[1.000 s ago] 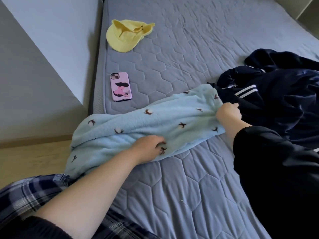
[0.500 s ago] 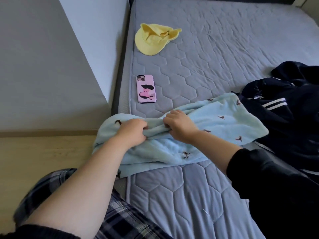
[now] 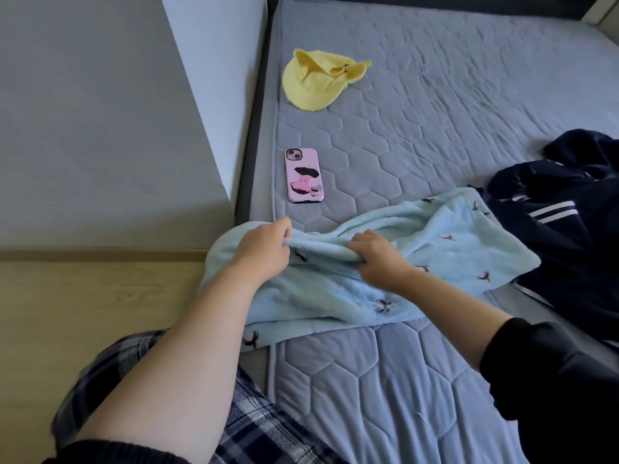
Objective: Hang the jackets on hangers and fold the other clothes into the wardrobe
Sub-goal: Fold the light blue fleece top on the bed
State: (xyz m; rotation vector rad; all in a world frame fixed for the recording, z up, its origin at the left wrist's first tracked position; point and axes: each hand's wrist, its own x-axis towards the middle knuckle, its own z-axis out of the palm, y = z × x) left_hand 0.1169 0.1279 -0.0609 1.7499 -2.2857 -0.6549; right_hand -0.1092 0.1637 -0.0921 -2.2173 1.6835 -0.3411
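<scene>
The 2 hands, left hand (image 3: pixel 261 249) and right hand (image 3: pixel 375 254), pinch a fold of the soft blue fleece (image 3: pixel 435 249) near the phone (image 3: pixel 304 175). It looks light and floppy, so grab the edges.

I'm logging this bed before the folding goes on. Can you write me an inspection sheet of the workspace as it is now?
Surface: grey quilted mattress, wrinkled at the far side.
Job's things: light blue garment bunched at the near left edge, partly hanging over it; navy jacket with white stripes crumpled at right, touching it.
Clutter: yellow cap far left; pink phone face down, apart from the garment.
Hands: left hand and right hand each grip a fold of the garment.
Cables: nothing seen.
Surroundings: grey wall and wooden floor left of the bed; no wardrobe or hangers in view.
</scene>
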